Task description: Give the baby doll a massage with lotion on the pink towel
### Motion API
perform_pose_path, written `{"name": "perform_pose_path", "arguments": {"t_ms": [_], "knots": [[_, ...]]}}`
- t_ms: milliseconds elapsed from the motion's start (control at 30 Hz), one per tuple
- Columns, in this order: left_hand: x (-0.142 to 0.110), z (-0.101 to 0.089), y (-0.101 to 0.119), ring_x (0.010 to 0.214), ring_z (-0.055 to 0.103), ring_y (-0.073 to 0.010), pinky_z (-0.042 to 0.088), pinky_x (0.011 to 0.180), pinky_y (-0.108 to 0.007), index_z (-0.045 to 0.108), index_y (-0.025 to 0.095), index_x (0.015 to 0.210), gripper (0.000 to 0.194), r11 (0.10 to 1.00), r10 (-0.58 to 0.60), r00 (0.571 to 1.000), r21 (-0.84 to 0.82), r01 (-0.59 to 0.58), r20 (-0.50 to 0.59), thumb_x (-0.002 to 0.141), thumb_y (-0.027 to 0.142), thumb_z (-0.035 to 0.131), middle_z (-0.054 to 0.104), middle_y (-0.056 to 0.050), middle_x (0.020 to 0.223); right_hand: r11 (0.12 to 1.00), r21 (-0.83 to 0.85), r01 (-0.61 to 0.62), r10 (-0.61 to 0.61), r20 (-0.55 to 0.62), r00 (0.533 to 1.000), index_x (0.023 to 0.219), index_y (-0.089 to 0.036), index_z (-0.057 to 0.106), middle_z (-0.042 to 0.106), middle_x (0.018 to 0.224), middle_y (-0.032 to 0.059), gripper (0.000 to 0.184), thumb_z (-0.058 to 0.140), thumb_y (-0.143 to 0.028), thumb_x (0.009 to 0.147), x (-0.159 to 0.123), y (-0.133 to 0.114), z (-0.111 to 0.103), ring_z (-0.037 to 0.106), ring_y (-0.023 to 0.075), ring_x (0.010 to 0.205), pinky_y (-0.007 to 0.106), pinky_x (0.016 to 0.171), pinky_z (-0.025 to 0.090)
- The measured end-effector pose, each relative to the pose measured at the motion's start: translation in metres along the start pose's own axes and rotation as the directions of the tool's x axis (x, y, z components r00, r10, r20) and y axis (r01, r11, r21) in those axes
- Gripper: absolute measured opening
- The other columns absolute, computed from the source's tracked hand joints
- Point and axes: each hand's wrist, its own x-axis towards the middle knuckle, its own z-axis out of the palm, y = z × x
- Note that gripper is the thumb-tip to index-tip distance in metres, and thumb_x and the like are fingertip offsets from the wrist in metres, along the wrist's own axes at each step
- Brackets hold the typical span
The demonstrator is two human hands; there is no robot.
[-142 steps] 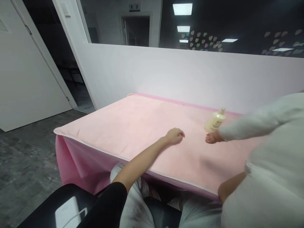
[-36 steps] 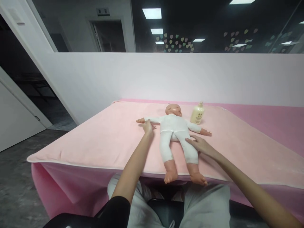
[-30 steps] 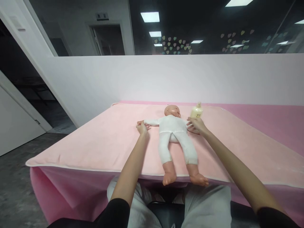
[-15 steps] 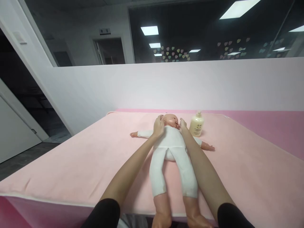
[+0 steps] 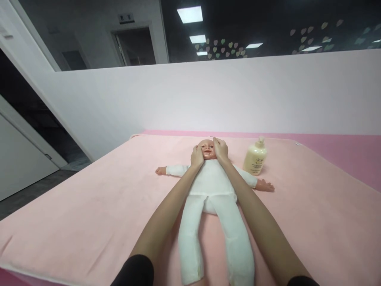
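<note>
A baby doll (image 5: 212, 176) in a white cloth body suit lies on its back, arms spread to both sides and legs toward me. Its bare plastic head (image 5: 208, 150) faces up, between my hands. My left hand (image 5: 197, 156) cups the cheek and side of the head on the left. On the other side, my right hand (image 5: 220, 150) lies along the cheek and temple with fingers bent around the head. The fingertips of both hands are partly hidden. Below the knees, the doll's legs run out of view.
A pale yellow pump bottle (image 5: 255, 158) stands behind the doll's arm on the right. Pink cloth (image 5: 119, 198) covers the table. Behind it rises a white wall (image 5: 190, 99) with a dark window above. A doorway opens at the far left.
The doll's head has turned from facing right to facing up. My right hand has moved up from beside the chin onto the side of the head. The view has shifted slightly.
</note>
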Motion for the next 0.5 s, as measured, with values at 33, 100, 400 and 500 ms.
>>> {"name": "perform_pose_path", "arguments": {"t_ms": [33, 100, 400, 500], "knots": [[0.004, -0.002, 0.0, 0.125, 0.049, -0.026, 0.032, 0.108, -0.041, 0.058, 0.018, 0.114, 0.035, 0.999, 0.036, 0.999, 0.023, -0.036, -0.006, 0.091, 0.031, 0.035, 0.06, -0.012, 0.128, 0.999, 0.0, 0.041, -0.041, -0.042, 0.998, 0.094, -0.019, 0.066, 0.059, 0.096, 0.0074, 0.036, 0.042, -0.045, 0.086, 0.0, 0.001, 0.003, 0.054, 0.0216, 0.097, 0.034, 0.094, 0.038], [0.013, -0.001, 0.001, 0.127, 0.048, -0.0224, 0.031, 0.11, -0.037, 0.061, 0.018, 0.114, 0.037, 0.989, 0.141, 0.99, 0.051, -0.14, -0.019, 0.089, 0.024, 0.034, 0.06, -0.009, 0.13, 0.995, 0.018, 0.1, -0.098, -0.11, 0.989, 0.09, -0.019, 0.067, 0.058, 0.097, 0.0069, 0.027, 0.05, -0.038, 0.082, 0.001, 0.006, 0.008, 0.053, 0.0207, 0.097, 0.035, 0.097, 0.037], [0.04, 0.017, -0.011, 0.12, 0.054, -0.021, 0.039, 0.106, -0.033, 0.065, 0.017, 0.115, 0.039, 0.92, 0.371, 0.922, -0.178, -0.35, 0.105, 0.08, 0.032, 0.057, 0.062, -0.008, 0.126, 0.814, 0.564, -0.138, 0.098, 0.1, 0.99, 0.102, -0.024, 0.055, 0.062, 0.099, -0.0003, 0.035, 0.066, -0.03, 0.07, 0.009, 0.032, 0.017, 0.06, 0.0155, 0.091, 0.034, 0.092, 0.047], [0.04, 0.017, -0.017, 0.118, 0.055, -0.0202, 0.04, 0.105, -0.034, 0.066, 0.018, 0.113, 0.035, 0.908, 0.397, 0.915, -0.172, -0.381, 0.07, 0.08, 0.028, 0.058, 0.064, -0.008, 0.124, 0.79, 0.6, -0.128, 0.059, 0.133, 0.989, 0.103, -0.023, 0.062, 0.065, 0.11, 0.0014, 0.035, 0.068, -0.028, 0.069, 0.011, 0.033, 0.017, 0.06, 0.0174, 0.104, 0.035, 0.1, 0.044]]}}
